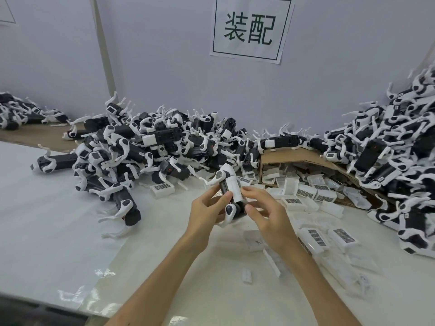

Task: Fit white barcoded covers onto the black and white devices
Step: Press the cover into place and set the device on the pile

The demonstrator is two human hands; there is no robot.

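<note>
Here left grip (207,205) and right grip (266,212) hold device (231,188), piles (150,142) behind.

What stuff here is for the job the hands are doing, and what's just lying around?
For the job:
device, gripped by the left hand
white cover on it, pinched by the right hand
spare barcoded covers
heap of devices

Just lying about:
wall sign
clear plastic sheet
small white scrap
</note>
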